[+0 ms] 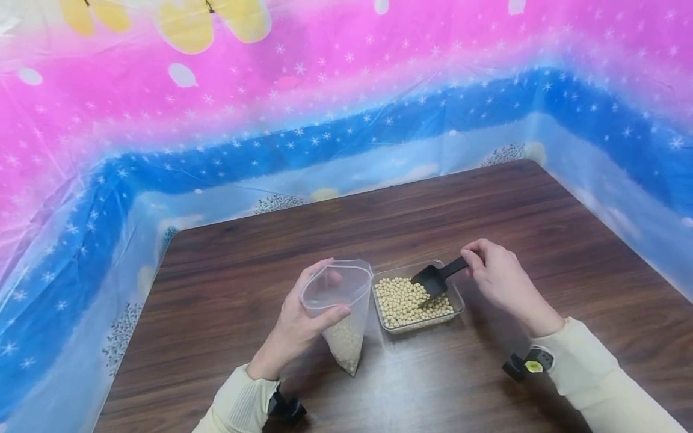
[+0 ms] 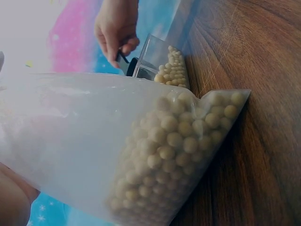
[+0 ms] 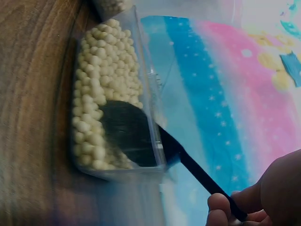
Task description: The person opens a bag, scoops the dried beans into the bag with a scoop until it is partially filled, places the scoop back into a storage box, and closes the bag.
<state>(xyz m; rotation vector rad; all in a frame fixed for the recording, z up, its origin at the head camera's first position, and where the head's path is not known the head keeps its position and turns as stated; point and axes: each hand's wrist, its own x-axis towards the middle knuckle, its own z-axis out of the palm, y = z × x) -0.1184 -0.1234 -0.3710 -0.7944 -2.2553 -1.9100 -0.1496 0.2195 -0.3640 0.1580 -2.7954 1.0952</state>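
Observation:
My left hand grips a translucent plastic bag near its wide open mouth. Pale round beans fill the bag's lower part, and its pointed bottom corner is down by the table. Just right of the bag stands a clear rectangular container holding many more beans. By its handle, my right hand holds a black scoop. The scoop's blade is dug into the beans at the container's right side.
Both things stand on a dark wood-grain table. A pink and blue printed cloth hangs along the table's back and sides. Each wrist wears a black strapped device, one of them by the right sleeve.

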